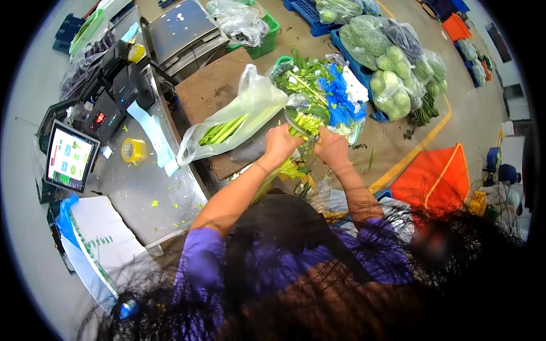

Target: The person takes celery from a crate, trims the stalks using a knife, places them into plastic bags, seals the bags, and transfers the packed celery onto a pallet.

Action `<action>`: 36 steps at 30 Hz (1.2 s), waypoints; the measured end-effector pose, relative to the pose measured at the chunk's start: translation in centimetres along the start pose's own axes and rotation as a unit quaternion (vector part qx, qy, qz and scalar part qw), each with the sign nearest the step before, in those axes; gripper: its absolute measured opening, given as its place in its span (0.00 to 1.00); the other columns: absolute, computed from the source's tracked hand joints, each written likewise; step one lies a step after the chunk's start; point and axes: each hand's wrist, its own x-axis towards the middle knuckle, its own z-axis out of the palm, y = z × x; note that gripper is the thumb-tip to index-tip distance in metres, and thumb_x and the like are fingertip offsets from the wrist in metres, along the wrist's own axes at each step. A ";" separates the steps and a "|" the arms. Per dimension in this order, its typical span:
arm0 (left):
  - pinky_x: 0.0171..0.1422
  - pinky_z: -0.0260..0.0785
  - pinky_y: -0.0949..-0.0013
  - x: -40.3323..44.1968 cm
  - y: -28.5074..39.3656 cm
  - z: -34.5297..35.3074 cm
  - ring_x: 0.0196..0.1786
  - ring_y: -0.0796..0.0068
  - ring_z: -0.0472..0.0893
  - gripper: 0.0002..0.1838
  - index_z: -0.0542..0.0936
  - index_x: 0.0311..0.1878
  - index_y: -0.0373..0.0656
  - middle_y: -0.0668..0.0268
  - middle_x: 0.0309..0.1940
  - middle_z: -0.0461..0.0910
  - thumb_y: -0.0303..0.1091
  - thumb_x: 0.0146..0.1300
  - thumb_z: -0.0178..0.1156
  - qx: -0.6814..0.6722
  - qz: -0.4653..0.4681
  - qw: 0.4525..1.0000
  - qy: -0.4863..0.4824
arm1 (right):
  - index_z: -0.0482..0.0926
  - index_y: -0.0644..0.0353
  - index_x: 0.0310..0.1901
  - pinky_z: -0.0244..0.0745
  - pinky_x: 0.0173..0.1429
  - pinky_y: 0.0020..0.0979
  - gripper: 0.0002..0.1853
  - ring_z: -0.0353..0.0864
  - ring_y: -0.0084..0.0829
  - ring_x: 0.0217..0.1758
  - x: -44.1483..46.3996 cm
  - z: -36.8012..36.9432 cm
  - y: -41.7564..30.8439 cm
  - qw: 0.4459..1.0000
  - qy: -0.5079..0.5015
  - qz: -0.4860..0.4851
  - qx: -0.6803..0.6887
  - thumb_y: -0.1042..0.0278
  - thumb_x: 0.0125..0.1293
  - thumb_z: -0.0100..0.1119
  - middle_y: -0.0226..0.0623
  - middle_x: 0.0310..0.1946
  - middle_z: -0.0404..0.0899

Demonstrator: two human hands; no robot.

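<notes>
My left hand point(282, 142) is closed round a bunch of celery point(307, 123), its pale green stalks showing beyond the fingers and leafy parts hanging below toward my body. My right hand point(331, 149) is a fist beside it, gripping what looks like a curved knife point(296, 126); its blade lies against the stalks and its handle is hidden in the fist. Left of my hands, a translucent plastic bag point(256, 105) lies with its mouth toward the metal counter. Celery stalks point(223, 129) are inside it. Just beyond my hands lies a heap of leafy trimmings point(301, 79) with blue plastic point(339, 96).
A metal counter point(170, 196) with a tape roll point(133, 150) and a touch screen point(71, 155) stands at left. Bagged round vegetables point(392, 85) sit on blue crates at right. A green crate point(267, 37) and a scale platform point(182, 28) are ahead; an orange-red container point(429, 176) stands right.
</notes>
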 end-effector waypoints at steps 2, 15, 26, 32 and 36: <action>0.37 0.70 0.57 1.2 0.9 1.3 0.30 0.51 0.79 0.17 0.82 0.34 0.45 0.52 0.25 0.79 0.42 0.39 0.66 -0.014 0.003 1.000 -0.009 | 0.74 0.58 0.27 0.71 0.27 0.46 0.07 0.76 0.49 0.21 0.9 0.2 1.9 1.000 0.016 0.018 0.004 0.69 0.43 0.55 0.46 0.15 0.74; 0.36 0.71 0.62 1.1 0.3 -0.1 0.30 0.55 0.79 0.16 0.81 0.35 0.43 0.54 0.26 0.79 0.33 0.39 0.68 -0.062 0.046 0.997 -0.018 | 0.78 0.61 0.40 0.71 0.47 0.46 0.18 0.77 0.51 0.42 -0.3 6.6 22.6 0.929 -0.162 0.332 -0.039 0.57 0.53 0.50 0.53 0.36 0.79; 0.40 0.72 0.74 -19.6 -1.6 -20.7 0.33 0.76 0.81 0.11 0.82 0.33 0.40 0.63 0.31 0.83 0.25 0.41 0.67 -0.207 0.127 0.967 -0.080 | 0.73 0.53 0.39 0.73 0.36 0.46 0.13 0.78 0.50 0.35 -0.1 14.1 -24.3 0.871 -0.276 -0.342 0.222 0.63 0.51 0.52 0.47 0.30 0.79; 0.39 0.72 0.75 -24.5 -7.7 -26.1 0.33 0.77 0.80 0.11 0.79 0.35 0.39 0.66 0.31 0.81 0.25 0.46 0.66 -0.396 0.004 0.905 0.152 | 0.64 0.58 0.63 0.59 0.65 0.32 0.33 0.63 0.32 0.64 -3.4 16.4 -36.1 0.522 -0.612 -0.242 0.543 0.53 0.57 0.56 0.39 0.61 0.65; 0.41 0.72 0.74 -21.5 -9.0 -30.2 0.34 0.79 0.79 0.13 0.77 0.38 0.39 0.67 0.32 0.80 0.24 0.47 0.65 -0.384 0.008 0.894 0.231 | 0.64 0.62 0.60 0.65 0.60 0.32 0.39 0.70 0.27 0.55 -4.7 11.9 -33.0 0.492 -0.642 -0.212 0.549 0.58 0.46 0.68 0.37 0.52 0.71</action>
